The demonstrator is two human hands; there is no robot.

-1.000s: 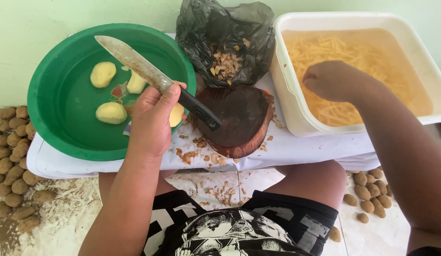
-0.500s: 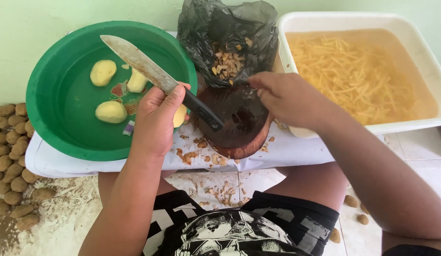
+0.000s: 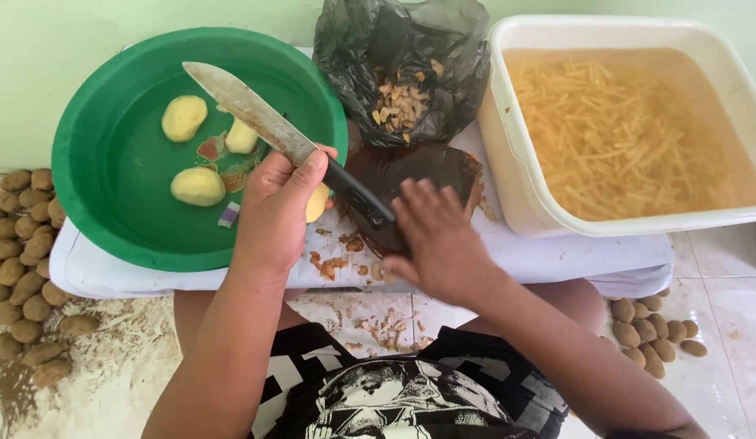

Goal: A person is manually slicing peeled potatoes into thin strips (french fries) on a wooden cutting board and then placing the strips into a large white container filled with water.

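Right hand: right hand (image 3: 439, 240) flat, fingers spread, on the round wooden board (image 3: 410, 175), frame centre.
Left hand: left hand (image 3: 276, 207) fisted round the knife (image 3: 284, 138) (blade points upper left).
Behind: green basin (image 3: 102, 203) with peeled potatoes (image 3: 197, 185); white tub (image 3: 508, 154), upper right.

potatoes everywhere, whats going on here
A seated person holds a knife in the left hand, blade out over a green basin of water with peeled potatoes. The right hand lies flat on a dark round cutting board. A white tub holds cut potato strips in water; a black bag holds peels.
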